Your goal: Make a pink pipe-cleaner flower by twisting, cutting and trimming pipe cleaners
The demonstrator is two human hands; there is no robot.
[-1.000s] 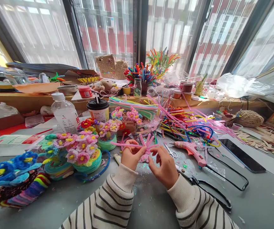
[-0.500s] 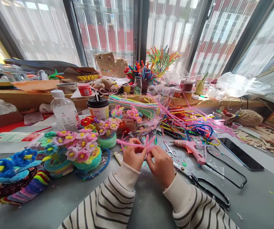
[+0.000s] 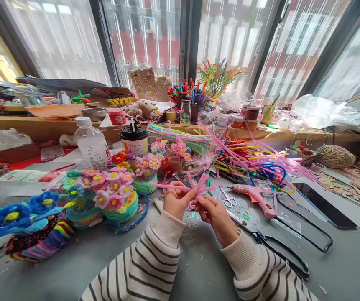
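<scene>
I see my left hand [image 3: 176, 201] and right hand [image 3: 215, 214] meeting above the grey glitter-flecked counter [image 3: 198, 267], fingers of both closed on a pink fuzzy pipe-cleaner flower [image 3: 195, 189] held just off the surface. One long pink stem juts left. Small silver scissors [image 3: 228, 200] and a pink plastic glue gun [image 3: 256, 196] lie just right of it.

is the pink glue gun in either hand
No, the glue gun lies on the table, right of both hands, which hold a pink pipe cleaner.
</scene>
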